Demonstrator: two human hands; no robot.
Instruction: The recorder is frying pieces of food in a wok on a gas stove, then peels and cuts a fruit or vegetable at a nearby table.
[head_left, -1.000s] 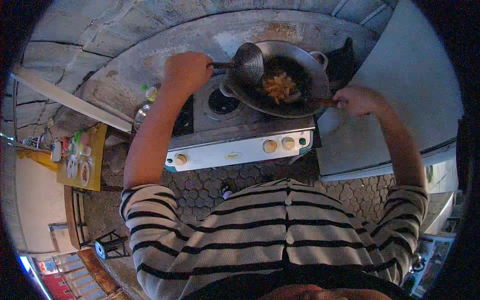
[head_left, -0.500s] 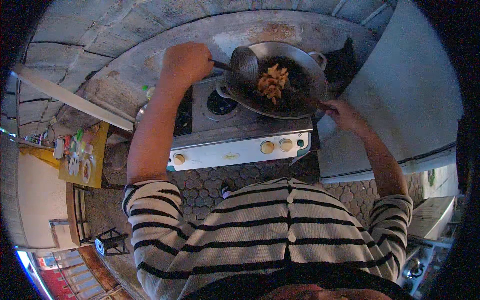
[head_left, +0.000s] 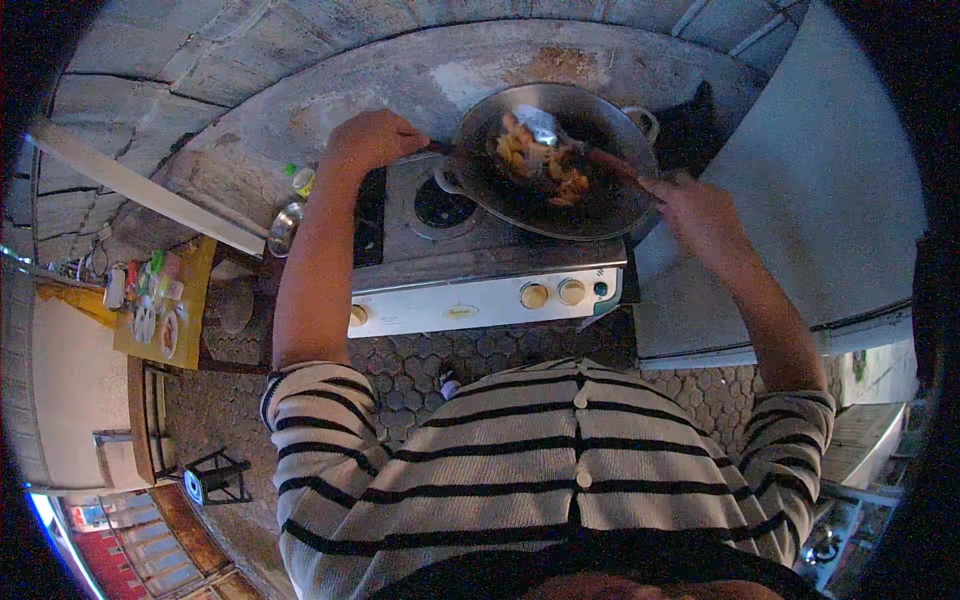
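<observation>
"So, what is each hand doing?"

"The left hand [head_left: 372,138] is curled tight, gripping the end of a slim, dark handle [head_left: 447,149] that slants over the rim into the wok. Its head is lost among the food. The right hand [head_left: 702,207] is wrapped around the reddish-brown handle of a spatula [head_left: 537,124], whose blade is broad, smooth metal, bright with glare."

"And the food?"

"The golden-brown pieces [head_left: 550,172] are inside the wok [head_left: 612,212], toward its middle, just beside the blade. They look chunky and irregular, though blur softens their edges; whether they rest on the left-hand tool or on the metal below, one cannot tell."

"What is the wok like?"

"Round and deep, dark inside, with a greyer rim and a looped handle at either side. It sits on the right part of a stove [head_left: 440,312] with a glossy white front and round beige knobs. An uncovered round burner [head_left: 445,203] is beside it."

"And around that?"

"Rough, stained grey concrete [head_left: 400,85] curves behind; below, hexagonal pavers [head_left: 400,375] cover the floor. The person's sleeves [head_left: 325,430] are ribbed, striped knit."
</observation>
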